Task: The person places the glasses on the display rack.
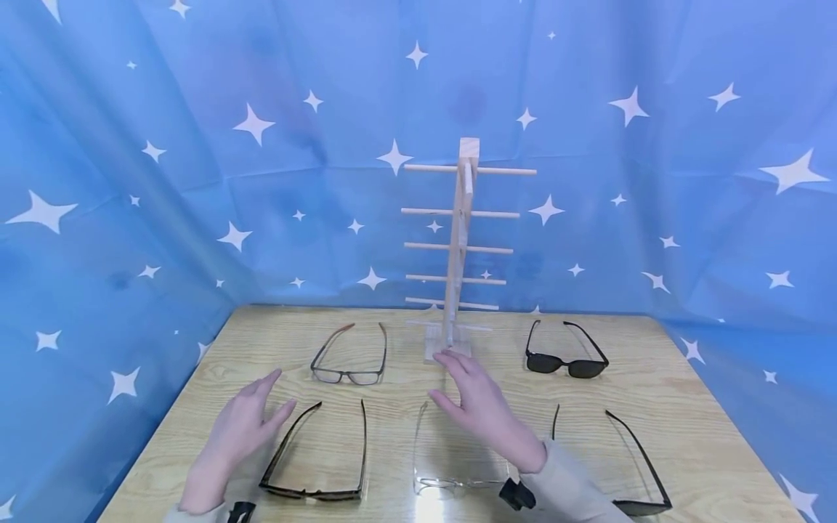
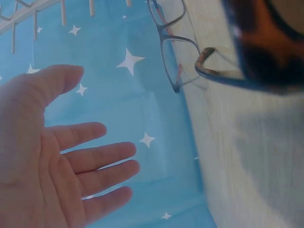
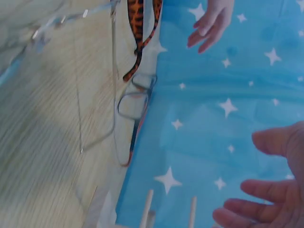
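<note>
Around the wooden rack [image 1: 458, 232] are my right hand [image 1: 487, 407], fingers extended and unladen, before its base; my left hand [image 1: 238, 428], likewise unladen, front-left; red-tipped glasses [image 1: 346, 375] left; black sunglasses [image 1: 586, 369] right; and, before it, tortoiseshell glasses [image 1: 318, 495] leftward, clear glasses [image 1: 437, 483] centrally, dark glasses [image 1: 644, 508] rightward.

Backdrop [image 1: 314, 181] was blue, white-starred. Table [image 1: 209, 407] was pale, wood-grained. Rack [image 1: 455, 265] was pale wood. Rear-right sunglasses [image 1: 546, 363] were black. Front-left glasses [image 3: 136, 23] showed orange-black mottling. Rear-left glasses [image 1: 363, 378] had reddish temple tips.
</note>
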A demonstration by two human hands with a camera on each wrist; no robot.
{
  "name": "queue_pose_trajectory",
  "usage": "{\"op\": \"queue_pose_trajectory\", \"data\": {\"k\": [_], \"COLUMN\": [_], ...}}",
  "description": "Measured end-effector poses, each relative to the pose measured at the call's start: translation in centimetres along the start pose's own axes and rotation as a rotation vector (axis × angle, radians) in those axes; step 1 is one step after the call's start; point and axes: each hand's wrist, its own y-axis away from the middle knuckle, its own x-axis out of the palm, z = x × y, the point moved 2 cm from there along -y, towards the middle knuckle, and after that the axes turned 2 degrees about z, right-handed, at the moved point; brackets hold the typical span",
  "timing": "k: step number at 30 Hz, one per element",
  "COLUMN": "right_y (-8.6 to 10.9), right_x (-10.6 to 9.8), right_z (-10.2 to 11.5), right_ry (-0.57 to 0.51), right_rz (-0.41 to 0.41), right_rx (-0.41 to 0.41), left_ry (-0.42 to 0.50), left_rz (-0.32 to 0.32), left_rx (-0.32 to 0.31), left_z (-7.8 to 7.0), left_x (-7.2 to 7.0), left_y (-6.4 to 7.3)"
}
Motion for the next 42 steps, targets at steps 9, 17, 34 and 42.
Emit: {"op": "queue_pose_trajectory", "data": {"k": [9, 17, 34, 42], "right_y": [0.2, 0.5, 0.3, 0.3], "right_x": [1.8, 4.6, 9.0, 10.1], "right_z": [1.6, 3.3, 6.3, 6.7], "right_ry": [-0.077, -0.164, -0.339, -0.342], "right_rz": [0.079, 0.248, 0.41, 0.459], "right_rx": [0.049, 0.023, 0.084, 0.125], "left_ry": [0.065, 0.127, 0.259, 0.327], "left_rz": [0.154, 0.252, 0.259, 0.28], "left_rx": [-0.111, -0.166, -0.055, -0.048], "left_z": [0.7, 1.2, 2.1, 2.2], "left_x": [0.0, 0.7, 2.5, 2.8], "left_y": [1.2, 2.1, 3.5, 3.8]}}
